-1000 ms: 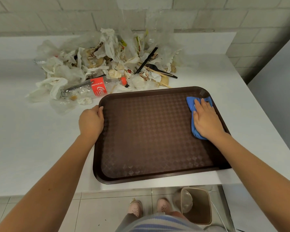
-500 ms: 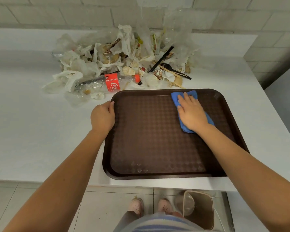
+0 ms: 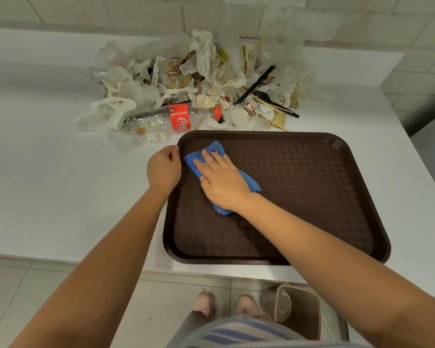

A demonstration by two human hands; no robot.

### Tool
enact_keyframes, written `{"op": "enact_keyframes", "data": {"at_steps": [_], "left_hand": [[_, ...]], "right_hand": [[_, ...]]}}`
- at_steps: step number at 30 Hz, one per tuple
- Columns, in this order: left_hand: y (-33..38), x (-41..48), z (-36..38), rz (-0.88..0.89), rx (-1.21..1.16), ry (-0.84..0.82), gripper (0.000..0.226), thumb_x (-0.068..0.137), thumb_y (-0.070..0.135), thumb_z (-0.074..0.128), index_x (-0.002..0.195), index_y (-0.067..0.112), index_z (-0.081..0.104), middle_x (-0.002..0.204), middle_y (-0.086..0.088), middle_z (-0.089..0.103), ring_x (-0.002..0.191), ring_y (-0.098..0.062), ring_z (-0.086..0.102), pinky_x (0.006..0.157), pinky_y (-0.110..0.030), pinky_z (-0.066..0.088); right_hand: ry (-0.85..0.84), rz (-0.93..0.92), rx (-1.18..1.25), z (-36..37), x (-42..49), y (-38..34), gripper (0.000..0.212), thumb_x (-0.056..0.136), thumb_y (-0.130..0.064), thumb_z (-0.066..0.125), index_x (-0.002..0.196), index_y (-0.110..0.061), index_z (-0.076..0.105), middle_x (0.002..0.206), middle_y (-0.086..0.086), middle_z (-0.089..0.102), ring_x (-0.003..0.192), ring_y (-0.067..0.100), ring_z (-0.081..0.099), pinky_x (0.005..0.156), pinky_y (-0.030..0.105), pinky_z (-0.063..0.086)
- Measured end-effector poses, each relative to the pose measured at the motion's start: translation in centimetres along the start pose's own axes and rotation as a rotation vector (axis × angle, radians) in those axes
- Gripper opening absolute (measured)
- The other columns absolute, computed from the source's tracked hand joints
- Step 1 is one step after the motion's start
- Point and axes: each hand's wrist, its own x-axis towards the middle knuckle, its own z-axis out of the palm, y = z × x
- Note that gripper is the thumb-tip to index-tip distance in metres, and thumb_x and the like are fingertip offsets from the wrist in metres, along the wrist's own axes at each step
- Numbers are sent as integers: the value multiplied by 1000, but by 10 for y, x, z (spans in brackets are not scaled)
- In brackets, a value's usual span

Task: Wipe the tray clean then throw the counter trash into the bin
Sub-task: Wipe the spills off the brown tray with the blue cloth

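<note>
A dark brown tray lies on the white counter near its front edge. My right hand presses flat on a blue cloth at the tray's far left corner. My left hand grips the tray's left rim. Behind the tray sits a heap of trash: crumpled napkins, clear plastic wrap, black plastic cutlery and an empty clear bottle with a red label. On the floor below the counter edge stands a small beige bin.
A tiled wall runs behind the counter. The counter's right end drops off at about the tray's right side. My feet in pink shoes stand on the grey floor tiles just left of the bin.
My right hand has slid the blue cloth from the tray's far right corner across to its far left corner. My left hand stayed on the left rim.
</note>
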Motion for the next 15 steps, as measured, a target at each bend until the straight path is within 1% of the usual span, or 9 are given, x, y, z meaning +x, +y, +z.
{"op": "enact_keyframes", "data": {"at_steps": [3,8,10,12,13,15], "left_hand": [[0,1,1,-30,-29,-1,31,98,19,41,88,1,65,82,-17,65,70,-21,52,64,-27,34],[1,2,2,-38,-49,-6,30,98,20,41,94,2,65,83,-16,66,73,-24,56,65,-27,34],[1,2,2,-25,-33,-4,31,98,21,41,97,2,65,85,-17,67,77,-28,59,65,-27,35],[0,1,2,-3,-11,-1,32,99,21,40,100,2,65,87,-18,67,80,-30,61,65,-28,36],[0,1,2,9,1,-4,32,99,22,40,100,2,65,88,-18,68,80,-31,61,66,-29,37],[-1,1,1,35,26,-13,33,99,23,40,100,2,66,88,-18,68,81,-32,61,67,-31,41]], "right_hand": [[13,-92,39,8,-22,-16,51,101,-31,27,150,-21,20,160,5,8,147,24,4,118,37,-3],[29,-203,72,19,-50,-26,52,98,-36,33,147,-21,31,158,7,17,146,26,10,118,39,0],[20,-271,68,22,-60,-26,51,97,-38,32,145,-21,35,157,7,21,146,27,14,119,41,3],[8,-341,49,25,-69,-22,52,95,-39,28,143,-22,39,156,6,24,145,27,17,117,40,4],[4,-358,37,25,-72,-19,52,95,-39,27,143,-24,40,155,5,26,145,26,18,117,40,5],[28,-328,14,27,-74,-14,49,95,-38,29,140,-26,43,154,4,30,143,27,24,116,44,11]]}}
